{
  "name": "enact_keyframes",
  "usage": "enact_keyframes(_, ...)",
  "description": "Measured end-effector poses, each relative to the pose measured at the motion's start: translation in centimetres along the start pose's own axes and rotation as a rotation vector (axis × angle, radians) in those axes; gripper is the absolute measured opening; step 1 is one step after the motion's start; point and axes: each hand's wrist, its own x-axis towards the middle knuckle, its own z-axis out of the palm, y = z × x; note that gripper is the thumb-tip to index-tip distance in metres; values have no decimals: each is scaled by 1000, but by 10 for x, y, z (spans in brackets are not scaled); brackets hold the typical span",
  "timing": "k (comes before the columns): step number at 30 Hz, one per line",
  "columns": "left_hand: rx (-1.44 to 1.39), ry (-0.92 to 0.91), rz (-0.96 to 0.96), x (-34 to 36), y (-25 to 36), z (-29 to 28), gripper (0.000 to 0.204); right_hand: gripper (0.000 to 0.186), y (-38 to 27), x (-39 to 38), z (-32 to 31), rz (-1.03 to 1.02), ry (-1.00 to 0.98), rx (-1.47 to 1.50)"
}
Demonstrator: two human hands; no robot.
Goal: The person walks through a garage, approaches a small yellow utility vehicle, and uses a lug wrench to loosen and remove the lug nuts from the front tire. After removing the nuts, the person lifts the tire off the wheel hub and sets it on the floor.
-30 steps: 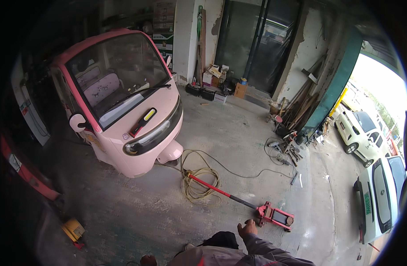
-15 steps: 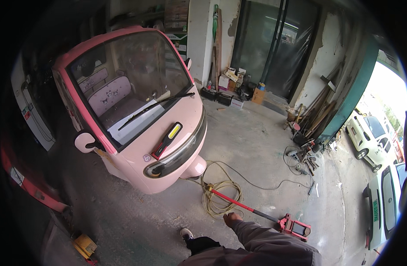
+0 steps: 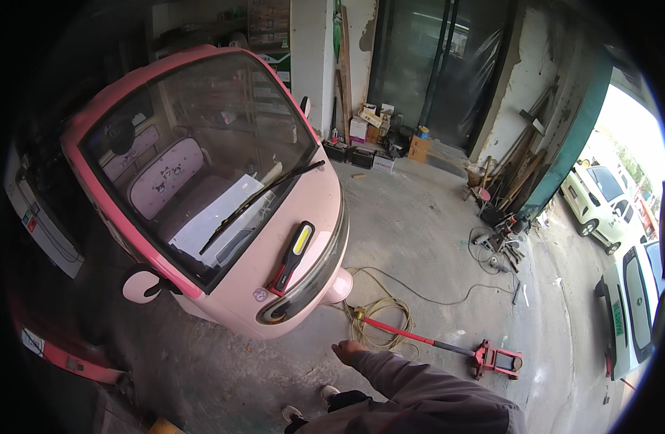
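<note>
My right hand (image 3: 348, 352) is low in front of me, in a grey-brown sleeve, its fingers curled with nothing visible in them. My left hand is out of the picture. Ahead stands a small pink three-wheeled vehicle (image 3: 231, 309) with a wide windshield and one wiper. On its sloping nose, above the dark light strip, rests a red and black work light (image 3: 292, 258) with a lit yellowish bar. Closest to my right hand on the floor are a coiled yellowish hose (image 3: 407, 311) and the long handle of a red floor jack (image 3: 484, 359). The hand appears apart from both.
Tools and cables (image 3: 500, 253) lie on the concrete at right, near leaning wooden poles (image 3: 517, 184). Boxes (image 3: 419, 148) and batteries stand by the dark glass door. White cars (image 3: 596, 195) are parked outside. A red vehicle part (image 3: 72, 362) sits at lower left.
The view has shifted, and the pink vehicle appears nearer and larger. My right hand has moved left in the picture, away from the jack. Both shoes now show; the work light stays on the nose.
</note>
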Motion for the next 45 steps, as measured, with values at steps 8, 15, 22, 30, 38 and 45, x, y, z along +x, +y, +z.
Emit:
enact_keyframes(8, 41, -32, 79, 64, -10, -50, 42, 72, 93, -82, 9, 532, 160, 159)
enact_keyframes(15, 70, -97, 45, 111, -58, -74, 42, 80, 159, -198, 126, 897, 129, 155)
enact_keyframes(22, 16, -113, 55, 123, -110, -63, 42, 62, 171, -226, 219, 878, -146, 190)
enact_keyframes(30, 221, -229, 389, 83, -131, -46, 32, 64, 164, -138, 171, 691, -240, 100)
enact_keyframes(38, 493, -250, 178, -6, -243, -15, 24, 68, 113, 11, 115, 295, -178, -337)
enact_keyframes(45, 222, -297, -135, -89, -257, 44, 31, 58, -41, 96, 122, 156, -489, -16)
